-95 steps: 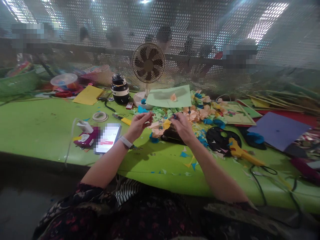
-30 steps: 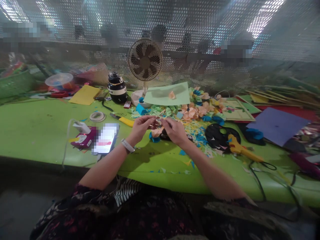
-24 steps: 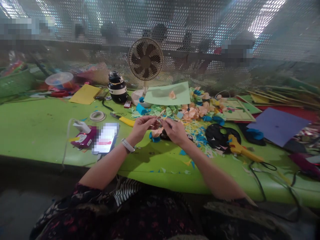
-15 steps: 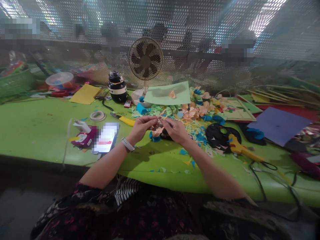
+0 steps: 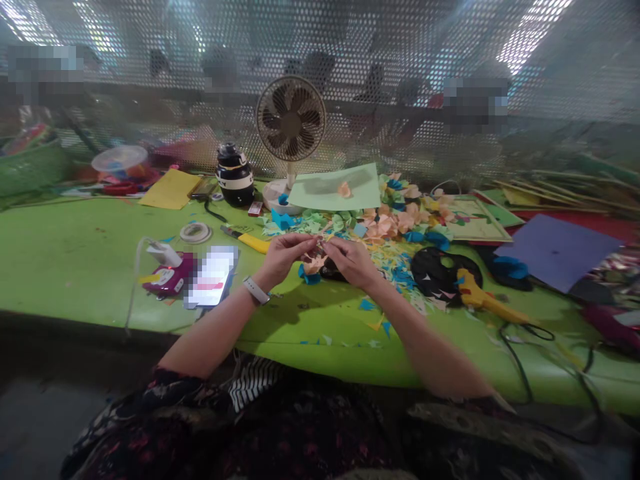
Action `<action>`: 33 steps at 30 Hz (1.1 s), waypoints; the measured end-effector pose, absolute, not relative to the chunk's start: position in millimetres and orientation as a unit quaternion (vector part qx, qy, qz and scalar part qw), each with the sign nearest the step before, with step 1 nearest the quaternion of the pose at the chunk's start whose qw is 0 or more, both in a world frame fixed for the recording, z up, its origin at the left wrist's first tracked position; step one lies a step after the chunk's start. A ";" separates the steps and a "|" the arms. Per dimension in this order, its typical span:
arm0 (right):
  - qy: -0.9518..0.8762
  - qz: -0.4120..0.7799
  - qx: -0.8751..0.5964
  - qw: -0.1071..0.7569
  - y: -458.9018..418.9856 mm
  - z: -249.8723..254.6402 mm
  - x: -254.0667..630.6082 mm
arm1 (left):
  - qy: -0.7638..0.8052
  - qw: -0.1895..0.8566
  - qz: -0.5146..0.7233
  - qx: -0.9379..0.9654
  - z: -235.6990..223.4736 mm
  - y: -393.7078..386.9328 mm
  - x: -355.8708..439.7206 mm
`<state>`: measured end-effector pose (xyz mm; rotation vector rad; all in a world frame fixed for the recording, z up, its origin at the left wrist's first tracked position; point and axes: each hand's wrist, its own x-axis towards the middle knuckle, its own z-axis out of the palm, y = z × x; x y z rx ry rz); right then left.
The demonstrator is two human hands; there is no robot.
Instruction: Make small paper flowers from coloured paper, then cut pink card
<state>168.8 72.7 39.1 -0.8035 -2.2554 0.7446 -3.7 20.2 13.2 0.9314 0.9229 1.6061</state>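
Observation:
My left hand [image 5: 291,253] and my right hand [image 5: 350,257] meet fingertip to fingertip above the green table [image 5: 295,320]. Both are closed in a pinch around something tiny and pale, too small to make out. Just under the fingers lie a peach paper piece [image 5: 315,265] and a blue paper piece [image 5: 310,277]. A dark object beneath my right hand is mostly hidden. Behind the hands spreads a heap of peach paper petals [image 5: 385,225] and green ones, with blue and yellow scraps [image 5: 400,270] to the right.
A fan [image 5: 291,123] and a dark bottle [image 5: 235,180] stand at the back. To the left are a tape roll [image 5: 195,232], a yellow-handled cutter [image 5: 253,242], a phone [image 5: 213,277] and a purple power block [image 5: 173,277]. A yellow glue gun [image 5: 485,300] with its cord lies right.
Both hands stay in nearly the same place, with only slight finger movement. A curled blue paper piece in front of the fan has shifted its shape or turned.

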 end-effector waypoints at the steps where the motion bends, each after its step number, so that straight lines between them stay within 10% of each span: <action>1: -0.854 0.283 -0.305 0.313 72.7 39.1 168.7 | 0.382 0.511 0.667 0.386 13.8 19.8 -3.5; 33: -0.851 0.239 -0.214 0.416 73.3 23.7 162.2 | 0.374 0.416 0.727 0.397 10.3 24.5 -2.7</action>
